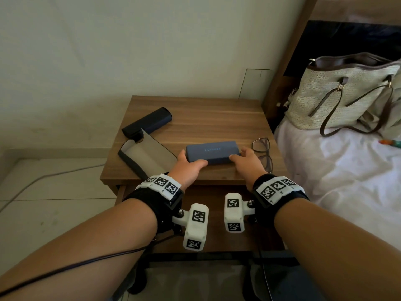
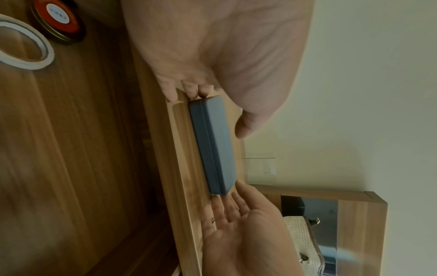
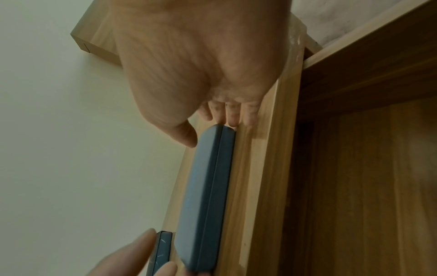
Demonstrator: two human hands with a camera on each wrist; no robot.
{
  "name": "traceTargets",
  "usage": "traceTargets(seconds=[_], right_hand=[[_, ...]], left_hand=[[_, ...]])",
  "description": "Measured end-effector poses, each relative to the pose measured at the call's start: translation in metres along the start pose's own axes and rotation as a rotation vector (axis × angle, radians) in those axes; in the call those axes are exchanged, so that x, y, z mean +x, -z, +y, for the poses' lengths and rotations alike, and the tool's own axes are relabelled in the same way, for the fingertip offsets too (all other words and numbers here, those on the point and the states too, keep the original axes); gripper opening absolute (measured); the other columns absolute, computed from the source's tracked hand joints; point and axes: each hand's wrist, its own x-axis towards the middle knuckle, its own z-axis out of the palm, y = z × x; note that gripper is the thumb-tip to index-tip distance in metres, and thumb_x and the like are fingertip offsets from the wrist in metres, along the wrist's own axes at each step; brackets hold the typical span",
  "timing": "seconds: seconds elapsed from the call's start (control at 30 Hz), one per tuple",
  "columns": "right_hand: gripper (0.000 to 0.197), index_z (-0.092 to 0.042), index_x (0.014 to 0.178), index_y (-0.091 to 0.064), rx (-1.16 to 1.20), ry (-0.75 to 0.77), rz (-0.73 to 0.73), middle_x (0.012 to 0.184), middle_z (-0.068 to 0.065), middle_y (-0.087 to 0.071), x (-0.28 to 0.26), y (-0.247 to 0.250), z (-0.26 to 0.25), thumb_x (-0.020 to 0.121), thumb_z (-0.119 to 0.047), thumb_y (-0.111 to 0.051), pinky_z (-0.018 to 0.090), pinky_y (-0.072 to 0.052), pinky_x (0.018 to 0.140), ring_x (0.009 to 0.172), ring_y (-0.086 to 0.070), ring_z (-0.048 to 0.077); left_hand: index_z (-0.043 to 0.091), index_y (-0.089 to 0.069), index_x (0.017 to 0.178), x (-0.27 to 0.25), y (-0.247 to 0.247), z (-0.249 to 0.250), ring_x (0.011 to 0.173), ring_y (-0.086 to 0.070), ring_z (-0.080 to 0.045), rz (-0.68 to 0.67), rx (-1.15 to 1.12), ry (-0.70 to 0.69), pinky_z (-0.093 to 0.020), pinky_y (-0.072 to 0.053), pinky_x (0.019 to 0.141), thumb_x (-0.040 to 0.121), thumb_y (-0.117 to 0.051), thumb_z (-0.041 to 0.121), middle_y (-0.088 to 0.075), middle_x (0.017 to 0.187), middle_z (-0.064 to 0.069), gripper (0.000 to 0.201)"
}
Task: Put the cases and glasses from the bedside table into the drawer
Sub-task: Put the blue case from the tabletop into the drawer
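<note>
A blue-grey hard glasses case (image 1: 212, 152) lies near the front of the wooden bedside table (image 1: 206, 114). My left hand (image 1: 189, 158) holds its left end and my right hand (image 1: 239, 155) its right end, thumbs on the near side. The wrist views show the case (image 2: 212, 149) (image 3: 203, 196) flat on the tabletop with fingertips at both ends. A pair of glasses (image 1: 262, 148) lies just right of my right hand. A dark case (image 1: 147, 122) sits at the back left, with an open folded case (image 1: 147, 157) in front of it. Below the table's front edge, the drawer (image 1: 214, 242) stands open.
Inside the drawer are a red-lidded tin (image 2: 59, 20) and a white tape roll (image 2: 21, 46). A bed with a woven handbag (image 1: 338, 94) is close on the right. The wall runs behind the table. A cable crosses the floor on the left.
</note>
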Motion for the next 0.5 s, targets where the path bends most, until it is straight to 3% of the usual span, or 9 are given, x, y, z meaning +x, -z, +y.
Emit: traceTargets(seconds=[0.07, 0.23, 0.43, 0.5], right_hand=[[0.054, -0.013, 0.143, -0.035, -0.032, 0.011, -0.006, 0.139, 0.010, -0.049, 0.002, -0.002, 0.002, 0.093, -0.023, -0.053, 0.030, -0.038, 0.088, 0.123, -0.048, 0.026], [0.052, -0.012, 0.140, -0.041, -0.046, 0.015, -0.015, 0.135, 0.011, -0.053, -0.004, -0.001, 0.002, 0.091, -0.025, -0.054, 0.035, -0.043, 0.095, 0.120, -0.051, 0.026], [0.050, -0.012, 0.138, -0.042, 0.051, -0.061, 0.003, 0.133, 0.009, -0.051, -0.020, 0.011, 0.010, 0.091, -0.026, -0.055, 0.030, -0.037, 0.083, 0.117, -0.050, 0.025], [0.042, -0.007, 0.129, -0.051, 0.131, -0.066, -0.001, 0.131, 0.014, -0.056, -0.028, 0.013, 0.014, 0.090, -0.020, -0.056, 0.032, -0.041, 0.083, 0.116, -0.055, 0.031]], left_hand=[[0.024, -0.031, 0.145, 0.000, 0.001, 0.001, 0.112, -0.050, -0.019, -0.003, 0.014, -0.006, -0.032, -0.040, 0.095, 0.081, -0.064, 0.038, -0.051, 0.131, 0.000, 0.074], [0.023, -0.035, 0.144, -0.006, 0.000, 0.001, 0.113, -0.049, -0.018, -0.026, 0.037, -0.002, -0.031, -0.038, 0.097, 0.083, -0.062, 0.038, -0.051, 0.126, 0.003, 0.068], [0.024, -0.034, 0.146, -0.025, 0.000, -0.004, 0.123, -0.050, -0.021, -0.034, 0.067, 0.024, -0.040, -0.038, 0.108, 0.059, -0.062, 0.058, -0.051, 0.138, 0.002, 0.097], [0.022, -0.033, 0.147, -0.036, 0.000, -0.004, 0.121, -0.050, -0.021, -0.023, 0.068, 0.021, -0.039, -0.040, 0.106, 0.064, -0.062, 0.054, -0.051, 0.137, 0.000, 0.093]])
